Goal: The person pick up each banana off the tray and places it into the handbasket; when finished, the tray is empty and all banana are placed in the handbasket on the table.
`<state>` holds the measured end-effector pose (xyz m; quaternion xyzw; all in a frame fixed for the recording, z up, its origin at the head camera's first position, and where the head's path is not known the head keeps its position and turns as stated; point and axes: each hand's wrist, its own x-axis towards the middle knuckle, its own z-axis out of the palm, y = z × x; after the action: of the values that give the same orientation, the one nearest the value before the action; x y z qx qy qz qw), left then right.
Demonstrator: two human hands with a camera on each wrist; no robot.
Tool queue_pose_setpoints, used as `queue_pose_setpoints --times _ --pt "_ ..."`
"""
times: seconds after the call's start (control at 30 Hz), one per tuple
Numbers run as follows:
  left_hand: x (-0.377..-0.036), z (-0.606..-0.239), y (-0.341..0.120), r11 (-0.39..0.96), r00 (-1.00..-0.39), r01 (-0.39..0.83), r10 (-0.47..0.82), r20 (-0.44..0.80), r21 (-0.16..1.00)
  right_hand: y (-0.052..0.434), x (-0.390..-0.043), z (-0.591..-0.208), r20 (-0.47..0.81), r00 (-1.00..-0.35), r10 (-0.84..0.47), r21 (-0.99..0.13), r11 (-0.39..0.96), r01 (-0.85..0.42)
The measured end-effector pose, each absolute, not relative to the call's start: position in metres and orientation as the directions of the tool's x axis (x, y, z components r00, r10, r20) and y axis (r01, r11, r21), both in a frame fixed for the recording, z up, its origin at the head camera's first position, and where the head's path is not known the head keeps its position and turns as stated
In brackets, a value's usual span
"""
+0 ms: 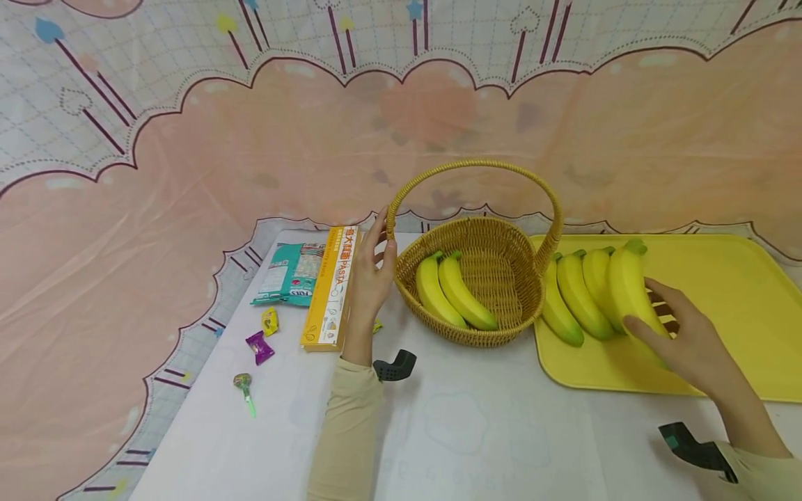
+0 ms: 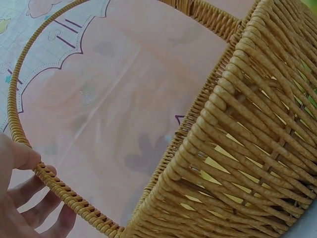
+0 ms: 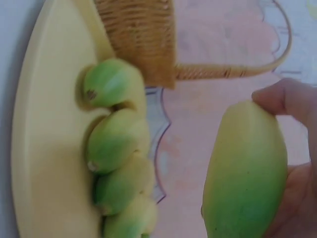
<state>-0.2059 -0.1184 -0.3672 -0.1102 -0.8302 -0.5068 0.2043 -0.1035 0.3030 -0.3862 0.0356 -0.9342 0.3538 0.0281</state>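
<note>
the right hand (image 1: 683, 341) curls round one banana (image 1: 629, 296) over the yellow tray (image 1: 739, 292). the left hand (image 1: 370, 278) pinches the wicker basket (image 1: 495, 278) handle on the table (image 1: 476, 431). two bananas (image 1: 454, 292) already lie inside; three more (image 1: 579, 296) wait on the tray, so it looks under halfway.
</note>
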Motion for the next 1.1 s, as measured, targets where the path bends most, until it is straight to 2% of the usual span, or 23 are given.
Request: queue_pose_setpoints --times 0.27,0.53,0.73,0.93,1.1 --pt "-0.206 -0.367 -0.119 0.444 -0.885 0.411 -0.015 0.465 0.796 0.276 -0.093 -0.367 0.295 -0.944 -0.146 -0.649 0.695 -0.31" --pt "-0.209 -0.368 -0.119 0.406 -0.888 0.412 -0.019 0.459 0.816 0.248 -0.09 -0.346 0.378 -0.889 -0.26 -0.595 0.667 -0.448" --pt "-0.191 -0.344 -0.111 0.403 -0.902 0.385 -0.024 0.43 0.83 0.228 -0.102 -0.33 0.334 -0.875 -0.35 -0.562 0.671 -0.483" --pt "-0.184 -0.337 -0.109 0.387 -0.898 0.398 -0.018 0.439 0.831 0.209 -0.133 -0.316 0.187 -0.889 -0.418 -0.587 0.679 -0.442" --pt "-0.184 -0.337 -0.11 0.386 -0.895 0.407 -0.013 0.446 0.828 0.192 -0.16 -0.308 0.08 -0.902 -0.424 -0.601 0.701 -0.383"
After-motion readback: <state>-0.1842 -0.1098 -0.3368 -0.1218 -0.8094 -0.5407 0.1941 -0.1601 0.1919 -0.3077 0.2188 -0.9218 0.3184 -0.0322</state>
